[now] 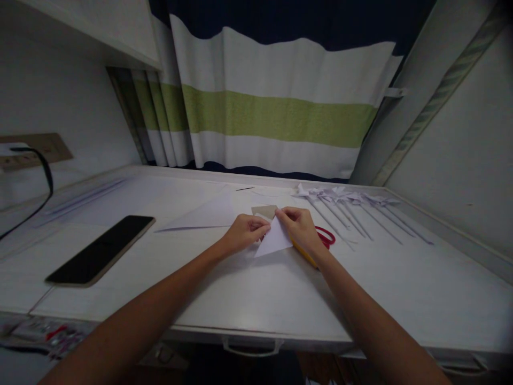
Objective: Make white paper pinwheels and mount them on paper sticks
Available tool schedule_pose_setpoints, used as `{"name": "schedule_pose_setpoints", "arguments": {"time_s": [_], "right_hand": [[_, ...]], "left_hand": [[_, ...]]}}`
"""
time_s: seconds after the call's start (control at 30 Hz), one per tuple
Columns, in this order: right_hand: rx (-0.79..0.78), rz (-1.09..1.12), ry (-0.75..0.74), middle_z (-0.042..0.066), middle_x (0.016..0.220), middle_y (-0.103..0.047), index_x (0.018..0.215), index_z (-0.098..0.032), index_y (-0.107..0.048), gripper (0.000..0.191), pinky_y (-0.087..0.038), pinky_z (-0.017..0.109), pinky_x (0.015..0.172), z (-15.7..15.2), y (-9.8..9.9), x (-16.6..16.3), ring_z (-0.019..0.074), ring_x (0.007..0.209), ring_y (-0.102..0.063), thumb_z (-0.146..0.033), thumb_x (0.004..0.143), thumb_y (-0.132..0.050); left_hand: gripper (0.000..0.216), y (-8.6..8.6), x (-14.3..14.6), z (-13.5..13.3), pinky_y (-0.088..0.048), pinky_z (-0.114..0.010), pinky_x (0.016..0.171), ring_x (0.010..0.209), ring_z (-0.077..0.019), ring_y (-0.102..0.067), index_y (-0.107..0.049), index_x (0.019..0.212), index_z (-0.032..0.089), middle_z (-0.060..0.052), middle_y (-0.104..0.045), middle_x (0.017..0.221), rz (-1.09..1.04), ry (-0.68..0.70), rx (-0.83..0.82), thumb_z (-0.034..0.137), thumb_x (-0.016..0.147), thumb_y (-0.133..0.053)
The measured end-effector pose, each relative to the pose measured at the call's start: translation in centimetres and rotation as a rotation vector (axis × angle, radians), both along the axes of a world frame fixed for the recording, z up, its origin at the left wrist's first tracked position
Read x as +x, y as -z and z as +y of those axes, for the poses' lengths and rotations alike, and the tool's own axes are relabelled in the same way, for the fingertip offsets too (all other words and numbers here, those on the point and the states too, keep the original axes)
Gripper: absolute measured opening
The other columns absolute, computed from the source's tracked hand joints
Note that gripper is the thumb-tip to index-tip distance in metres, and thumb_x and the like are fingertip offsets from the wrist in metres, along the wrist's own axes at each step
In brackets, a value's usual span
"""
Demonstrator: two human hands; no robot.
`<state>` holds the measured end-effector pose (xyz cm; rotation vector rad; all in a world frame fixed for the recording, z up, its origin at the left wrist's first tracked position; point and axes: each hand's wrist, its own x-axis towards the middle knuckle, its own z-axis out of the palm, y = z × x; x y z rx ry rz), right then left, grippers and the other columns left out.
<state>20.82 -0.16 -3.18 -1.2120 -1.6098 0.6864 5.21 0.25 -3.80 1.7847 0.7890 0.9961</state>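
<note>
Both hands meet over a small white folded paper triangle [274,240] in the middle of the white desk [248,299]. My left hand [245,232] is closed, pinching the paper's left edge. My right hand [300,226] is closed too, pinching the upper corner of the same paper. The paper is lifted slightly off the desk. Red-handled scissors [326,235] and a yellow object [304,255] lie right under and beside my right hand.
A dark phone [102,248] lies at the left. A larger white paper sheet [204,216] and a brown card piece [264,210] lie behind the hands. Several paper pinwheels on sticks [352,206] lie at the back right. A striped curtain hangs behind; a black cable [42,176] runs at far left.
</note>
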Motion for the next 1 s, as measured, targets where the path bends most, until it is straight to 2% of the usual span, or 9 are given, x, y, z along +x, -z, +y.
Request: {"name": "schedule_pose_setpoints", "arguments": {"time_s": [0.1, 0.2, 0.33, 0.53, 0.73, 0.87, 1.0], "right_hand": [[-0.037, 0.053, -0.079, 0.0, 0.057, -0.05, 0.064, -0.013, -0.057, 0.027, -0.032, 0.02, 0.045, -0.1, 0.1, -0.2, 0.009, 0.051, -0.042, -0.037, 0.073, -0.048], [-0.121, 0.096, -0.248, 0.002, 0.064, -0.057, 0.077, -0.012, -0.059, 0.028, -0.037, 0.02, 0.047, 0.0, 0.3, -0.2, 0.0097, 0.053, -0.049, -0.038, 0.071, -0.052], [-0.195, 0.04, -0.373, -0.001, 0.049, -0.055, 0.091, -0.01, -0.058, 0.032, -0.037, 0.02, 0.039, 0.1, 0.7, -0.1, 0.0088, 0.039, -0.048, -0.036, 0.074, -0.051], [-0.12, 0.074, -0.325, -0.003, 0.045, -0.05, 0.094, -0.01, -0.059, 0.032, -0.027, 0.016, 0.029, -0.2, 0.4, 0.0, 0.0051, 0.03, -0.04, -0.034, 0.076, -0.047], [-0.163, 0.134, -0.453, -0.004, 0.043, -0.049, 0.101, -0.01, -0.059, 0.032, -0.036, 0.018, 0.04, -0.4, -0.5, 0.0, 0.005, 0.036, -0.042, -0.026, 0.075, -0.048], [-0.107, 0.171, -0.374, -0.004, 0.041, -0.047, 0.096, -0.01, -0.062, 0.029, -0.033, 0.018, 0.039, -0.2, -0.5, 0.2, 0.005, 0.036, -0.039, -0.021, 0.073, -0.049], [0.093, 0.102, -0.219, -0.003, 0.045, -0.048, 0.094, -0.013, -0.064, 0.028, -0.034, 0.018, 0.04, 0.1, 0.0, 0.4, 0.0058, 0.039, -0.041, -0.017, 0.075, -0.044]], "left_hand": [[0.013, 0.6, 0.0, 0.4, -0.033, -0.016, 0.041, 0.043, -0.0056, -0.044, -0.061, 0.064, 0.011, 0.003, -0.051, 0.049, -0.026, -0.058, -0.014, 0.022, 0.067, -0.055], [0.016, 1.0, -0.3, 0.8, -0.031, -0.015, 0.039, 0.042, -0.0048, -0.042, -0.059, 0.066, 0.01, 0.003, -0.051, 0.052, -0.058, -0.129, -0.008, 0.025, 0.069, -0.054], [0.018, 0.9, -0.5, 1.0, -0.032, -0.016, 0.039, 0.041, -0.0051, -0.043, -0.057, 0.07, 0.009, 0.002, -0.052, 0.052, -0.101, -0.162, -0.023, 0.027, 0.07, -0.053], [0.012, 0.7, -0.3, 1.2, -0.035, -0.017, 0.04, 0.039, -0.0058, -0.045, -0.055, 0.067, 0.01, 0.004, -0.051, 0.046, -0.142, -0.099, -0.058, 0.021, 0.064, -0.056], [0.008, 0.7, -0.5, 1.3, -0.035, -0.015, 0.042, 0.041, -0.0044, -0.045, -0.053, 0.069, 0.011, 0.004, -0.052, 0.05, -0.208, -0.129, -0.025, 0.015, 0.062, -0.055], [0.018, 0.2, -0.5, 1.0, -0.038, -0.017, 0.044, 0.041, -0.0061, -0.048, -0.048, 0.082, 0.013, 0.006, -0.052, 0.049, -0.26, -0.099, -0.059, 0.013, 0.065, -0.052], [0.015, -0.1, -0.3, 0.6, -0.042, -0.022, 0.047, 0.049, -0.0136, -0.059, -0.038, 0.084, 0.017, 0.003, -0.057, 0.056, -0.34, 0.066, -0.205, 0.025, 0.075, -0.047]]}}
